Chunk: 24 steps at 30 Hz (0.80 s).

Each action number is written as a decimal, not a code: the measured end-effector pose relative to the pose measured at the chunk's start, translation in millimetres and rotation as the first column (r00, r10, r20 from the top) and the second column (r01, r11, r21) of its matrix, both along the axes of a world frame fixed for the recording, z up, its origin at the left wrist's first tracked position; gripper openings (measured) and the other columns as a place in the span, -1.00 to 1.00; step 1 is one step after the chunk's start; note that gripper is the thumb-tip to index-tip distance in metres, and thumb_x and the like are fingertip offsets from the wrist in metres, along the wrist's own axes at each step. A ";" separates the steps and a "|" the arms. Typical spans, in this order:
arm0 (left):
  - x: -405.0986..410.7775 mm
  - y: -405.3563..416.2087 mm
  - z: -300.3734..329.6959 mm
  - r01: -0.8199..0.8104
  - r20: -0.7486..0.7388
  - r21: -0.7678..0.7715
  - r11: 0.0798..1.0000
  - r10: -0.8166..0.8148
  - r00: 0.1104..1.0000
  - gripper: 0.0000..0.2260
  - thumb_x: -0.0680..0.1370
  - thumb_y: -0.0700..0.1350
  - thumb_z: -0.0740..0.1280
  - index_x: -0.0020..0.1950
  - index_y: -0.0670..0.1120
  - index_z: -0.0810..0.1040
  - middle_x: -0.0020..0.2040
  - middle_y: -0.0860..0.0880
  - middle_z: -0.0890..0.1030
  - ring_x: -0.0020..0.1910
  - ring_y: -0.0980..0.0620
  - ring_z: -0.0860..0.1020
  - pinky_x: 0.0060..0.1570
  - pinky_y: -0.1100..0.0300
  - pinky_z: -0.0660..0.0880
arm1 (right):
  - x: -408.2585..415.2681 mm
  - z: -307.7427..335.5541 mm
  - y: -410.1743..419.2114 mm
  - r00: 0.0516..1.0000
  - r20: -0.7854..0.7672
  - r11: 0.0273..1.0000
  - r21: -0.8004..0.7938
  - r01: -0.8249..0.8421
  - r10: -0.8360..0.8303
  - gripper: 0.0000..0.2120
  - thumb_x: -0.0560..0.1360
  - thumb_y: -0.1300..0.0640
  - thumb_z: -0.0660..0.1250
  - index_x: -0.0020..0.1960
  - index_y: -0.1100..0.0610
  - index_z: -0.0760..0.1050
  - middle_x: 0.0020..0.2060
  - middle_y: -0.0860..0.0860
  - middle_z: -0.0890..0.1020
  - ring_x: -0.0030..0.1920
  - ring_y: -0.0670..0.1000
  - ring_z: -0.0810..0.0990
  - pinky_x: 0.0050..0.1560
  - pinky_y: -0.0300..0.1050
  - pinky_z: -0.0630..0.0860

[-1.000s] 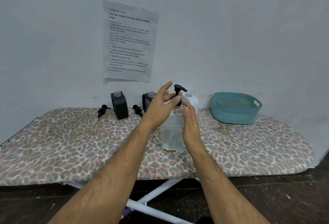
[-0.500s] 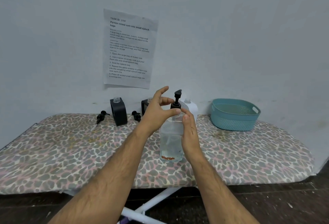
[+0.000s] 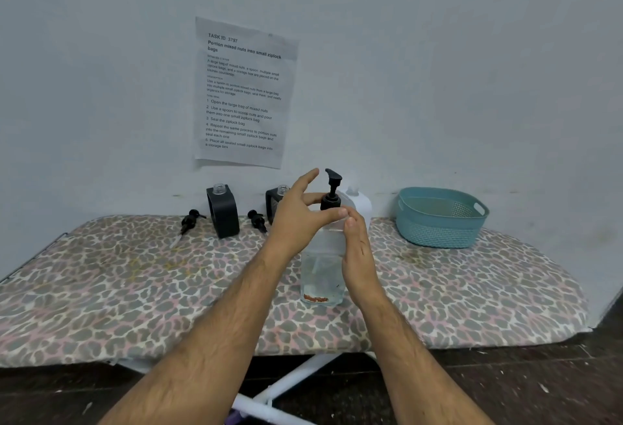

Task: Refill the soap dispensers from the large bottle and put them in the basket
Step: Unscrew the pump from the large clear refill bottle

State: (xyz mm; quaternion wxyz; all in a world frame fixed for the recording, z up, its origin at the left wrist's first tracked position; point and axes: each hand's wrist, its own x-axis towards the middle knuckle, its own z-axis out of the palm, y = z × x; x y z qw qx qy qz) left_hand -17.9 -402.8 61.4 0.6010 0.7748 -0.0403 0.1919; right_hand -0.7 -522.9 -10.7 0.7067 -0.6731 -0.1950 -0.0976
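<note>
A clear soap dispenser (image 3: 320,272) stands upright on the leopard-print board (image 3: 118,289), partly filled with clear liquid. Its black pump head (image 3: 332,190) sits on the neck. My left hand (image 3: 300,215) pinches the pump's collar with thumb and fingers. My right hand (image 3: 359,256) grips the right side of the bottle's body. Behind them stands the large white bottle (image 3: 360,203), mostly hidden. Two black dispensers (image 3: 222,212) (image 3: 274,202) stand open-necked at the back, each with a loose black pump (image 3: 190,220) (image 3: 257,220) lying beside it. The teal basket (image 3: 441,217) is at the back right with nothing visible inside.
A printed sheet (image 3: 244,94) is taped to the white wall just behind the board. The board's white legs (image 3: 290,380) show below its front edge over a dark floor.
The pump head has turned, its spout now pointing left and away. My left hand's fingers have shifted around the collar; the right hand stays on the bottle. The view dropped slightly.
</note>
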 end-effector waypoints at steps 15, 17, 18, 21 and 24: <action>-5.5 -7.6 10.0 0.022 -0.003 0.009 1.000 -0.022 1.000 -0.27 0.41 -0.16 0.57 0.50 0.03 0.30 0.03 0.08 0.57 0.07 0.25 0.53 0.19 0.32 0.43 | -2.2 2.8 1.6 1.000 0.006 1.000 -0.026 -0.006 0.006 -0.61 0.70 -0.03 -0.04 0.46 0.01 0.33 0.36 -0.16 0.45 0.35 -0.35 0.36 0.24 -0.55 0.27; -4.9 -8.7 10.2 0.077 -0.015 0.006 0.997 -0.076 0.997 -0.26 0.46 -0.16 0.53 0.54 0.03 0.24 0.15 0.07 0.60 0.20 0.22 0.51 0.26 0.32 0.39 | -3.9 4.9 0.7 1.000 0.005 1.000 -0.022 -0.020 0.020 -0.66 0.71 0.00 -0.04 0.43 -0.05 0.32 0.31 -0.28 0.43 0.30 -0.44 0.35 0.20 -0.58 0.26; -6.1 -7.3 9.7 0.112 -0.028 0.005 0.994 -0.112 0.993 -0.28 0.49 -0.15 0.50 0.56 0.05 0.22 0.21 0.06 0.61 0.26 0.19 0.51 0.32 0.25 0.39 | -4.7 5.3 0.0 1.000 0.008 0.999 -0.019 -0.026 0.026 -0.66 0.71 -0.01 -0.04 0.43 -0.07 0.31 0.31 -0.30 0.42 0.31 -0.44 0.34 0.21 -0.57 0.26; -11.0 1.3 7.1 0.165 -0.041 -0.021 0.986 -0.165 0.985 -0.35 0.56 -0.14 0.41 0.58 0.09 0.19 0.24 0.07 0.63 0.29 0.19 0.53 0.44 0.04 0.34 | -3.0 1.9 -0.3 1.000 0.010 1.000 -0.026 -0.017 0.017 -0.61 0.70 -0.07 -0.04 0.45 -0.03 0.34 0.38 -0.20 0.42 0.37 -0.34 0.34 0.30 -0.47 0.29; -18.4 8.9 4.8 0.146 -0.021 -0.027 0.989 -0.147 0.989 -0.41 0.61 -0.19 0.33 0.58 0.05 0.17 0.10 0.22 0.66 0.15 0.46 0.51 0.38 0.18 0.29 | -2.7 1.2 0.1 1.000 0.003 0.999 -0.032 -0.006 0.006 -0.58 0.69 -0.08 -0.03 0.46 0.00 0.34 0.40 -0.14 0.42 0.36 -0.35 0.33 0.22 -0.58 0.25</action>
